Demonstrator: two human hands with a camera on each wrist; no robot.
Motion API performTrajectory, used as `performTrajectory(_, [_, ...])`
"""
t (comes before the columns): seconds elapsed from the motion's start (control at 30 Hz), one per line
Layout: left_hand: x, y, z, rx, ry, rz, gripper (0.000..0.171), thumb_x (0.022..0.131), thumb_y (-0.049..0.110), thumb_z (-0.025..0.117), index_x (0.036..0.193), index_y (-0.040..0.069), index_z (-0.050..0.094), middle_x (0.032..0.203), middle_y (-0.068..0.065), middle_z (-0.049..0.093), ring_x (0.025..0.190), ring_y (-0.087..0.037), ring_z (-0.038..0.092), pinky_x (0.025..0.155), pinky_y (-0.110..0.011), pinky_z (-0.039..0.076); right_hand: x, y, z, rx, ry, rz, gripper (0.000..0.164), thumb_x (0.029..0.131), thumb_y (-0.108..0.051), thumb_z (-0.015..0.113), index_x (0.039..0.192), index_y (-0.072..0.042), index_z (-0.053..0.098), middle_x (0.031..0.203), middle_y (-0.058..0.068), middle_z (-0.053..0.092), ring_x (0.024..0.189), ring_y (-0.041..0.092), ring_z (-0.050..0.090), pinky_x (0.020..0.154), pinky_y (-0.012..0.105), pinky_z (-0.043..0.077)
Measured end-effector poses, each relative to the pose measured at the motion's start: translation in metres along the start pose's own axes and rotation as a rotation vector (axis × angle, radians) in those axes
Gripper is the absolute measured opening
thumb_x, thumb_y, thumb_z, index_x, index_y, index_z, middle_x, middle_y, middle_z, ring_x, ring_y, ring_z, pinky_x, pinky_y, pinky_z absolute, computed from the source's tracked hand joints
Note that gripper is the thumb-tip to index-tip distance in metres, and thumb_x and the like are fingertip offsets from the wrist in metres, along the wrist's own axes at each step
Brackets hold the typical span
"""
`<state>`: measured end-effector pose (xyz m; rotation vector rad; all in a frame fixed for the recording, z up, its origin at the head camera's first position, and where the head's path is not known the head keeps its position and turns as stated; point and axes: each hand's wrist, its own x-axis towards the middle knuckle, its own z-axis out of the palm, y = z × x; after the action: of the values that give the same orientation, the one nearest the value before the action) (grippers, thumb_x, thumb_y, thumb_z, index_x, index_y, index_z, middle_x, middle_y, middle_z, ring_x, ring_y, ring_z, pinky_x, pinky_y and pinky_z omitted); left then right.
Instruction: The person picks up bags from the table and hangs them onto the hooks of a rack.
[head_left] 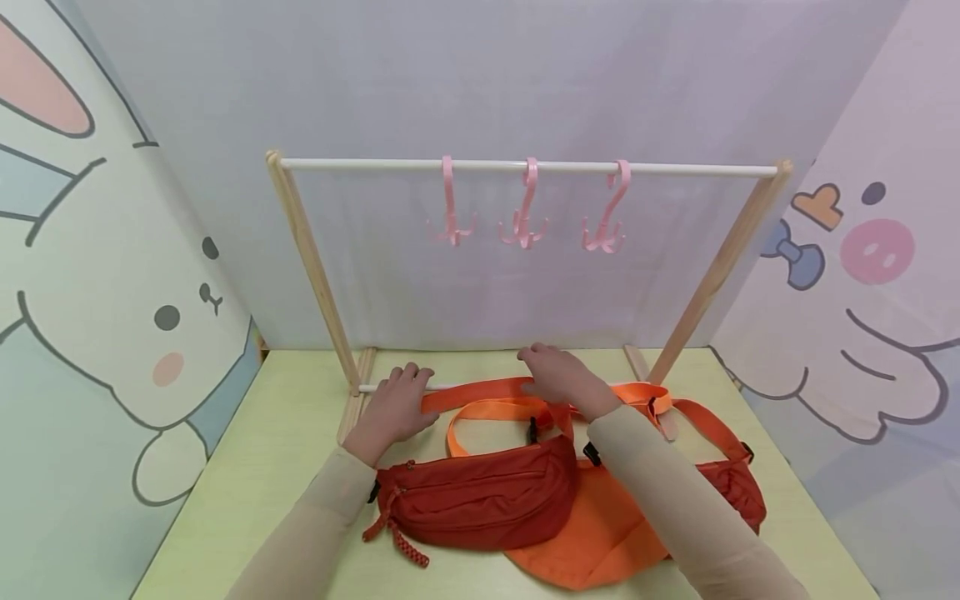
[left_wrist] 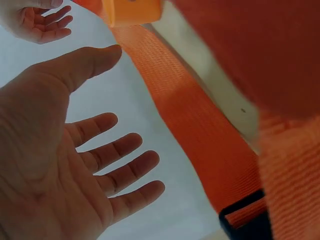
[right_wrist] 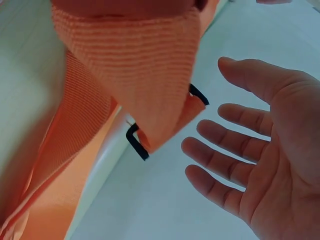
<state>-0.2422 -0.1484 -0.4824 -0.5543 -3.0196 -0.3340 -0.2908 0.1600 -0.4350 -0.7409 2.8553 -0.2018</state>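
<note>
A dark red waist bag (head_left: 480, 496) with braided zip pulls lies at the front of the table, partly over a bright orange bag (head_left: 577, 550). To the right is another red bag (head_left: 738, 492), partly hidden by the right sleeve. Just behind the front bag, my left hand (head_left: 393, 408) hovers by one end of its red strap (head_left: 480, 392). In the left wrist view its fingers (left_wrist: 132, 172) are spread, with nothing in them. My right hand (head_left: 562, 379) is above the strap's other side; its fingers (right_wrist: 225, 140) are loosely extended beside an orange strap (right_wrist: 135, 70) with a black buckle.
Behind the bags stands a wooden rack with a white top rail (head_left: 360, 165) and a low rail near the table (head_left: 247, 467). Three pink hooks (head_left: 525, 208) hang from the top rail. Walls with cartoon animals (head_left: 877, 250) close in both sides.
</note>
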Motion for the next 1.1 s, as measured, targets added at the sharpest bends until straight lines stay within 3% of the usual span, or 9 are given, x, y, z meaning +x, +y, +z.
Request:
performTrajectory(0.27, [0.004, -0.002, 0.008, -0.003, -0.047, -0.023, 0.062, 0.088, 0.027, 0.089, 0.138, 0.002, 0.060, 0.125, -0.016, 0.060, 0.112, -0.037, 0.058, 0.091, -0.056, 0.053, 0.014, 0.004, 0.013, 0.004, -0.045, 0.033, 0.048, 0.103, -0.022, 0.073, 0.143, -0.003, 0.057, 0.141, 0.015, 0.060, 0.124, 0.032, 0.061, 0.102, 0.047, 0.053])
performTrajectory(0.47, [0.007, -0.005, 0.020, 0.004, -0.071, -0.025, 0.050, 0.089, 0.022, 0.088, 0.128, 0.003, 0.063, 0.114, -0.013, 0.065, 0.103, -0.034, 0.062, 0.087, -0.053, 0.054, 0.017, 0.004, 0.023, -0.004, -0.069, 0.049, 0.037, 0.102, -0.020, 0.074, 0.132, -0.003, 0.060, 0.124, 0.012, 0.063, 0.107, 0.028, 0.064, 0.094, 0.045, 0.055])
performTrajectory(0.8, [0.006, -0.012, 0.030, -0.044, -0.056, -0.015, 0.021, 0.093, 0.010, 0.082, 0.100, 0.006, 0.063, 0.085, -0.005, 0.058, 0.074, -0.022, 0.059, 0.067, -0.042, 0.053, 0.017, 0.006, 0.034, -0.003, -0.036, 0.044, 0.023, 0.101, -0.019, 0.076, 0.111, -0.010, 0.057, 0.095, 0.002, 0.060, 0.084, 0.020, 0.059, 0.079, 0.040, 0.054])
performTrajectory(0.9, [0.005, -0.014, 0.032, -0.061, -0.052, -0.008, 0.019, 0.094, 0.009, 0.081, 0.095, 0.008, 0.061, 0.081, -0.003, 0.057, 0.071, -0.019, 0.057, 0.065, -0.040, 0.051, 0.016, 0.006, 0.033, 0.010, -0.028, 0.038, 0.019, 0.103, -0.020, 0.073, 0.105, -0.010, 0.057, 0.090, 0.001, 0.058, 0.078, 0.019, 0.057, 0.074, 0.038, 0.052])
performTrajectory(1.1, [0.004, -0.016, 0.028, -0.071, -0.028, -0.023, 0.021, 0.097, 0.011, 0.078, 0.091, 0.010, 0.058, 0.079, -0.001, 0.053, 0.069, -0.018, 0.052, 0.064, -0.039, 0.048, 0.010, 0.006, 0.023, 0.053, 0.030, 0.015, 0.012, 0.103, -0.008, 0.062, 0.095, -0.012, 0.055, 0.085, 0.002, 0.055, 0.072, 0.020, 0.052, 0.068, 0.036, 0.045])
